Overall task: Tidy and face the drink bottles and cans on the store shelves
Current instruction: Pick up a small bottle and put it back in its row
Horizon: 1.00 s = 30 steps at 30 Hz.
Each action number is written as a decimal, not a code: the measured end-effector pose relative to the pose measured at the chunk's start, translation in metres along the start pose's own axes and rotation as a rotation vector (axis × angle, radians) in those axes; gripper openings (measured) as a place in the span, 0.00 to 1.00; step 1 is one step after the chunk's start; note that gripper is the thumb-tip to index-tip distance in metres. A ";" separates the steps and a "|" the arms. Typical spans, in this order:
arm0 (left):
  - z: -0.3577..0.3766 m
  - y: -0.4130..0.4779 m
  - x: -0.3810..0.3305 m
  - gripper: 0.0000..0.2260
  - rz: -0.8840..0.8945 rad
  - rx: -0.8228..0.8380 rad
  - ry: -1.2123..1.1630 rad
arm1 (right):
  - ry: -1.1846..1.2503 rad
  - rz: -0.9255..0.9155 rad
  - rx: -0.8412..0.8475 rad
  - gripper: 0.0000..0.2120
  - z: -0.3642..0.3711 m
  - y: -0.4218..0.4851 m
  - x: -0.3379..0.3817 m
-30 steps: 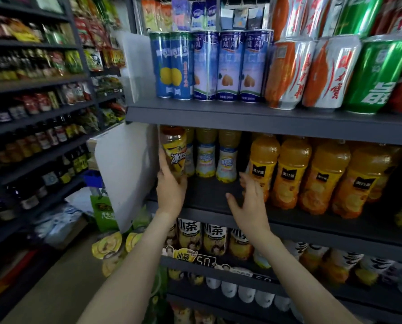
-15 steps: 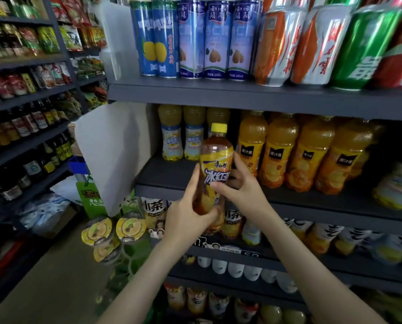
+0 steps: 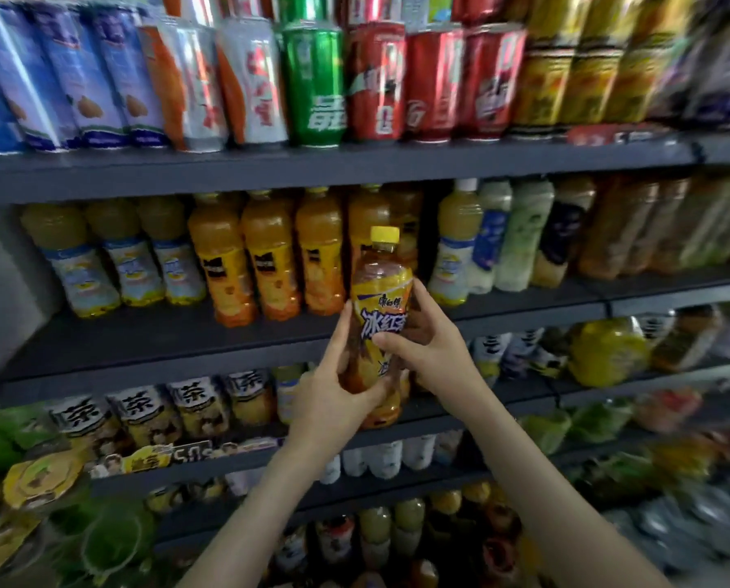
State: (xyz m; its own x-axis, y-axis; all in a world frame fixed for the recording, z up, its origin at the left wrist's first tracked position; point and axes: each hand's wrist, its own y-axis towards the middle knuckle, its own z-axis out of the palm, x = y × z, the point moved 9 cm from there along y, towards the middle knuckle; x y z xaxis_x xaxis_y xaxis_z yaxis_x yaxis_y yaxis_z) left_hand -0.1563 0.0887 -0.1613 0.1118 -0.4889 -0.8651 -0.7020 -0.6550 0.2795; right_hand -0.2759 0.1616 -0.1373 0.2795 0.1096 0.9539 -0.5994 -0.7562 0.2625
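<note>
Clasping yellow-capped tea bottle (image 3: 379,318) upright

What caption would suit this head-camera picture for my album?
Left hand and right hand grip a yellow-capped amber tea bottle before orange juice bottles on a grey shelf.

A dark grey shelving unit (image 3: 651,150) fills my whole view, its boards running from 9 to 3 o'clock in tiers, with the top board (image 3: 354,167) toward 12 and the middle board (image 3: 142,341) stretching out toward 8. At 9 o'clock a pale panel (image 3: 0,290) closes off the left end. The light is soft and even, dimmer under each board, and everything toward 3 o'clock is blurred.
</note>
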 end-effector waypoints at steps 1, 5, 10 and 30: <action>0.023 0.000 -0.010 0.42 0.004 0.026 -0.031 | -0.008 -0.002 -0.025 0.39 -0.025 -0.007 -0.001; 0.110 -0.002 -0.055 0.42 0.049 0.124 -0.071 | 0.001 -0.007 -0.110 0.35 -0.122 -0.036 -0.004; 0.201 -0.006 -0.104 0.42 0.095 0.143 -0.040 | 0.008 0.033 -0.166 0.35 -0.221 -0.063 -0.017; 0.489 0.118 -0.226 0.37 0.378 0.385 0.116 | -0.080 0.092 -0.622 0.25 -0.533 -0.028 -0.077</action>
State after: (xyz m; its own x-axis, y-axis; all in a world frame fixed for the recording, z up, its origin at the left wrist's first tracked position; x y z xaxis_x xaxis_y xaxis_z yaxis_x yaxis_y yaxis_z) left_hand -0.6082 0.4039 -0.1364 -0.1364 -0.7238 -0.6764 -0.9126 -0.1739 0.3701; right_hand -0.6803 0.5181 -0.1408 0.2469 -0.0051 0.9690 -0.9407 -0.2415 0.2384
